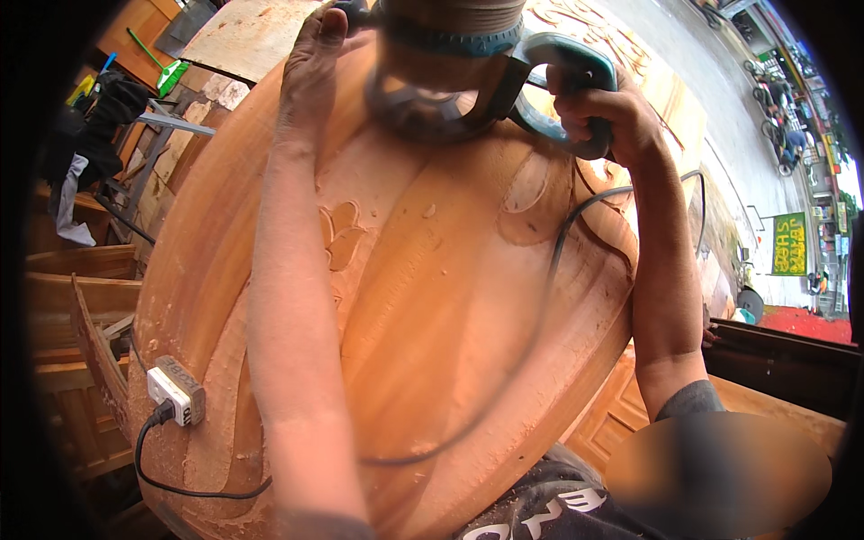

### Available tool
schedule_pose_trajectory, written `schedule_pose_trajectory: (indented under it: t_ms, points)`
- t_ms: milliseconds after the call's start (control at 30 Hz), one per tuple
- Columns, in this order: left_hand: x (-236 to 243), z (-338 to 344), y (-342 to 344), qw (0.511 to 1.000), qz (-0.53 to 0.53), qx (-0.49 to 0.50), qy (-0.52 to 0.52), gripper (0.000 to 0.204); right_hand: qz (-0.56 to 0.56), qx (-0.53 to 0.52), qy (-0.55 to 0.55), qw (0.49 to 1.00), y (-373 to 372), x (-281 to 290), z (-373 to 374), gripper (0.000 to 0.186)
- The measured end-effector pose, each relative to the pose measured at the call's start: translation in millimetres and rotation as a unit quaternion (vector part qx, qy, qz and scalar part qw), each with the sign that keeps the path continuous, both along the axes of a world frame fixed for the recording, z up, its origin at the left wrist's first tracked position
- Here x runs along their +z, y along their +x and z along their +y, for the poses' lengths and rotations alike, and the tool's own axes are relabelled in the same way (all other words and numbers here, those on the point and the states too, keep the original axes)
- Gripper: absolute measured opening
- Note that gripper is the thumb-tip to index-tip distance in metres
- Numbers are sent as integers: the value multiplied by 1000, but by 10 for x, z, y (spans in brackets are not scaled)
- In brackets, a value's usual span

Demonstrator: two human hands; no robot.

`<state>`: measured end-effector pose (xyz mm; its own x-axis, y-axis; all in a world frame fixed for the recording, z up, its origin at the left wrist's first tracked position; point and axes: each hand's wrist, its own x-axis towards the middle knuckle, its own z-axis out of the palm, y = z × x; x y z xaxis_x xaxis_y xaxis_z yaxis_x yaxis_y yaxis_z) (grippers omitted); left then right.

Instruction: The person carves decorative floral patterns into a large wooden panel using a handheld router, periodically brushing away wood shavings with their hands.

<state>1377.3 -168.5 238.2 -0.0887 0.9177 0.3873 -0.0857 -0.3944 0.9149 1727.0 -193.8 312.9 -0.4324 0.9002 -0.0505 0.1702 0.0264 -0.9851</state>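
Note:
A wood router (441, 67) with a teal collar and a round base stands on a large wooden panel (423, 297) at the top of the view. My right hand (621, 112) is closed around its teal D-shaped handle. At the far left side of the tool, my left hand (310, 63) grips a dark knob, its fingers partly cut off by the picture's edge. Carved leaf shapes (342, 236) and shallow recesses mark the panel, with shavings scattered over it. The cutting bit cannot be made out.
A black power cord (549, 297) loops across the panel beneath my arms. Near the panel's left edge, a white socket (169, 396) with a plug rests against a wooden block. Wooden parts (85, 360) are stacked at left; a green broom (169, 76) lies beyond. A street borders the right.

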Motion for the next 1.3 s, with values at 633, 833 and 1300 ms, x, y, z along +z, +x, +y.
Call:
schedule_pose_trajectory:
  t_ms: [633, 833, 1300]
  points:
    - [-70, 200, -9, 997, -44, 45, -40, 55, -20, -17, 44, 999, -141, -23, 99, 23]
    - [0, 135, 27, 997, -27, 52, -46, 55, 8, -15, 0, 1000, -148, 14, 66, 21]
    - [79, 101, 65, 1000, -11, 24, -11, 53, -11, -2, 10, 1000, -32, 10, 80, 22]
